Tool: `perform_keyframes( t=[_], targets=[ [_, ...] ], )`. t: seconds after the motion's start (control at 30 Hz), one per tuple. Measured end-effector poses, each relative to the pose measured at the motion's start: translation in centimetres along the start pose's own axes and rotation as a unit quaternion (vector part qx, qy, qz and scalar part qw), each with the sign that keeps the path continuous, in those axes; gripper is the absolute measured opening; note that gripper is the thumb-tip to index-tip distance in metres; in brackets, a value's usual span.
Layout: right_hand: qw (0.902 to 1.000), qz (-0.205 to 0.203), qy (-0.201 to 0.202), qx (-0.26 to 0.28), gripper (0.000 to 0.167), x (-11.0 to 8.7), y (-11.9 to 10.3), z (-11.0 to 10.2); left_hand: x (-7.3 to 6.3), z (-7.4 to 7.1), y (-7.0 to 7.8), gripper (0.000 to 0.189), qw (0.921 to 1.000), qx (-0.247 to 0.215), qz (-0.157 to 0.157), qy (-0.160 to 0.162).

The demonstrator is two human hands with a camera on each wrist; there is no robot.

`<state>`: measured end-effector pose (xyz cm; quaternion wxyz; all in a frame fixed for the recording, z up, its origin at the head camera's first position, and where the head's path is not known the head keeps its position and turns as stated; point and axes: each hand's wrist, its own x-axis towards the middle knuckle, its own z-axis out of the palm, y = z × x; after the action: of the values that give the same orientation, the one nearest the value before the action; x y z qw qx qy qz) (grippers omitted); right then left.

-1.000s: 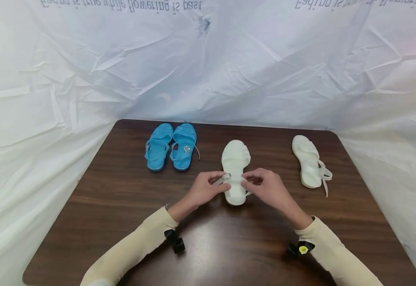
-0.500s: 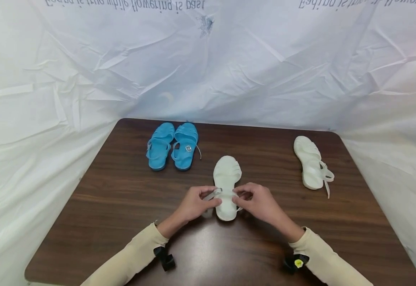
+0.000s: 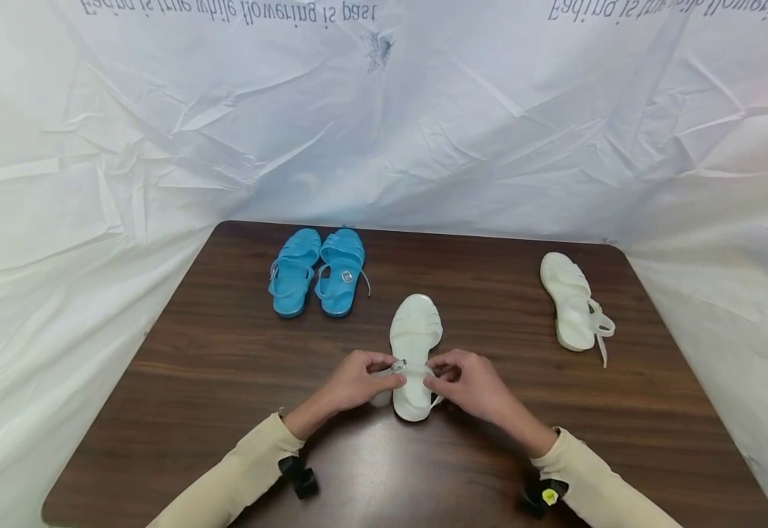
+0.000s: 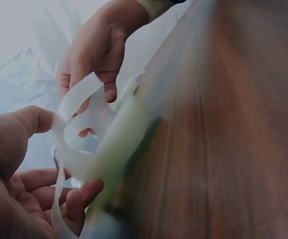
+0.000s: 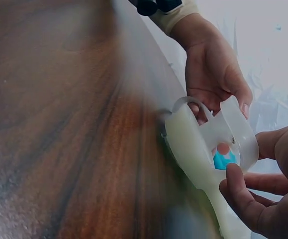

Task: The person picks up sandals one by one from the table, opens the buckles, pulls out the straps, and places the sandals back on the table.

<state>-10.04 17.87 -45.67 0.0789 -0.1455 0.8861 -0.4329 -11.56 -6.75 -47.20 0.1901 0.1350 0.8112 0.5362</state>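
A white sandal (image 3: 417, 330) lies in front of me on the table, toe pointing away. At its left side my left hand (image 3: 360, 380) pinches the strap end, where a small clear buckle (image 3: 398, 365) shows. My right hand (image 3: 468, 383) grips the sandal's right side at the strap, thumb and fingers bent. In the left wrist view, the pale heel strap (image 4: 67, 107) loops up above the sole between both hands. The right wrist view shows the strap's wide band (image 5: 241, 132) against my right fingers. Exact contact of some fingertips is blurred.
A pair of blue sandals (image 3: 293, 275) stands together at the back left. Another white sandal (image 3: 565, 297), its strap loose, lies at the right. The brown table (image 3: 225, 381) meets a white printed sheet (image 3: 384, 132) behind its far edge.
Both hands have drawn the white sandal toward me and slightly left. Most of that shift came in the first half second; the grips look the same. The other sandals stay put.
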Motion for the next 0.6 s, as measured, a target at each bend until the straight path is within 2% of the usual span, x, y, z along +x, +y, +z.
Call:
perform_keyframes(
  t=[0.13,0.23,0.4,0.6],
  targets=[
    [0.9999,0.001,-0.015,-0.006,0.023,0.1,0.0,0.0,0.0,-0.3,0.0,0.041,0.9995,0.028,0.0,-0.013],
    [0.9991,-0.001,-0.027,-0.032,0.021,0.7,-0.3,-0.7,0.2,-0.4,-0.1,0.04,0.9991,0.036,0.003,-0.021],
    [0.9967,-0.018,-0.025,-0.075,0.023,2.2,-0.9,-1.4,0.1,-0.7,-0.6,0.042,0.9993,0.005,0.007,-0.036],
    [0.9946,-0.058,-0.058,-0.063,0.029,3.7,-0.9,-0.5,-0.4,-1.4,-1.2,0.044,0.9974,-0.04,-0.001,-0.06]
  ],
)
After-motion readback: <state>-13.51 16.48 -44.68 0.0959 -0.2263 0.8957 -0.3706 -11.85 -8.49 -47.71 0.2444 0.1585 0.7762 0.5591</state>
